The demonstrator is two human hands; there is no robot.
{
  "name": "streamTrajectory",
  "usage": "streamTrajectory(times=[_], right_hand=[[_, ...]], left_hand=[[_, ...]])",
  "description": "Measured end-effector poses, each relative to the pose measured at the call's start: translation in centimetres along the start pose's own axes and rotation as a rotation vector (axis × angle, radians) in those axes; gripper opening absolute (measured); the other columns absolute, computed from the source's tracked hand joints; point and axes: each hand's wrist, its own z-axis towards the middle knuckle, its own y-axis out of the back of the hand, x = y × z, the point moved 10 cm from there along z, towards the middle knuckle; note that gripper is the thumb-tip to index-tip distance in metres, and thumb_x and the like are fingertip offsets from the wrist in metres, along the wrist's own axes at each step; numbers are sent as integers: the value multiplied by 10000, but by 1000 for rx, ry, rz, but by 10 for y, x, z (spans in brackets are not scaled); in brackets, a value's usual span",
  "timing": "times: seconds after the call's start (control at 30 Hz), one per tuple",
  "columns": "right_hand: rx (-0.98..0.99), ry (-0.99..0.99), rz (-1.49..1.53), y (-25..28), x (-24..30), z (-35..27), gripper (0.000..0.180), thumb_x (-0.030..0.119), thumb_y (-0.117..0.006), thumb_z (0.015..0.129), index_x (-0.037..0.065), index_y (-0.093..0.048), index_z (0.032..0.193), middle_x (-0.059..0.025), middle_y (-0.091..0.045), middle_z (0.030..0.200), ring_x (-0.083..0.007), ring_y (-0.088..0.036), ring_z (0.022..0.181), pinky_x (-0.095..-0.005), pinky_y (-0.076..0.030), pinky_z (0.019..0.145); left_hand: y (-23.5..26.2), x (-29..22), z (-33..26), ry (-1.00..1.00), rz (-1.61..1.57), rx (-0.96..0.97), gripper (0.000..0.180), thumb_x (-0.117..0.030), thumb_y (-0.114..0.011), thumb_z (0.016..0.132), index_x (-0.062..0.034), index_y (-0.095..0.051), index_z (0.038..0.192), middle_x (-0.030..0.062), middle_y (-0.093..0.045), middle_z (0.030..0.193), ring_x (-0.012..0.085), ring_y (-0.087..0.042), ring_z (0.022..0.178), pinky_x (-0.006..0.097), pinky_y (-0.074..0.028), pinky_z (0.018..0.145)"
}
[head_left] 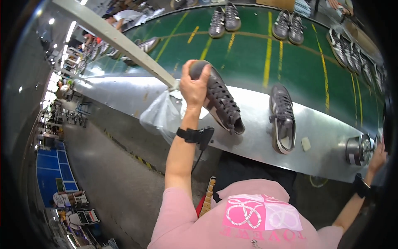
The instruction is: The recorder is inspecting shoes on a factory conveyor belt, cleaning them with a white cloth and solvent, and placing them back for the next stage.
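My left hand (pixel 194 89) is wrapped round the toe of a dark grey lace-up sneaker (pixel 224 99), which is held tilted over the metal ledge, its heel toward me. The matching sneaker (pixel 283 118) sits on the ledge to its right, laces up and heel toward me. At the far right my right hand (pixel 378 157) is beside a round metal can (pixel 357 150). Its fingers look closed, but what they hold is lost at the dark picture rim. Between the can and the standing sneaker lies a small pale block (pixel 306 144).
Beyond the metal ledge (pixel 253 145) runs a green conveyor belt (pixel 248 54) with yellow lines, carrying several pairs of sneakers (pixel 224 20). A slanting metal post (pixel 120 41) rises at left, a clear plastic bag (pixel 159 112) hanging by its foot. Other people are farther off.
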Motion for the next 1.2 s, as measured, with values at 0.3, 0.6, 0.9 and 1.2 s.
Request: streamTrajectory(times=[0.3,0.6,0.9,1.2], right_hand=[[601,548,738,-142,465,-210,367,-109,-624,768,87,-712,1066,-107,-693,963,-305,-687,799,-376,-550,660],[874,733,400,-277,544,-336,198,17,-668,695,41,-669,892,-168,-644,744,-386,-645,672,-483,-511,596],[845,706,408,-252,520,-331,162,-27,-621,696,-1,-667,849,-199,-635,834,-396,-638,717,-493,-509,618],[821,788,471,-247,512,-334,224,27,-654,733,62,-698,950,-151,-647,854,-363,-637,726,-461,-500,614]], left_hand=[[1,-15,-7,-59,1,-16,396,-263,-797,860,-29,-634,1135,80,-689,995,187,-650,897,324,-529,832],[9,-47,-24,-97,-23,-18,470,-224,-831,774,-85,-628,1175,123,-682,1019,284,-688,882,368,-551,787],[12,-58,-32,-124,-7,-56,499,-248,-853,733,-117,-633,1161,101,-668,942,301,-693,765,372,-558,652],[-10,-81,-40,-226,4,15,557,-287,-850,700,-140,-608,1179,80,-632,874,302,-672,715,404,-529,615]])
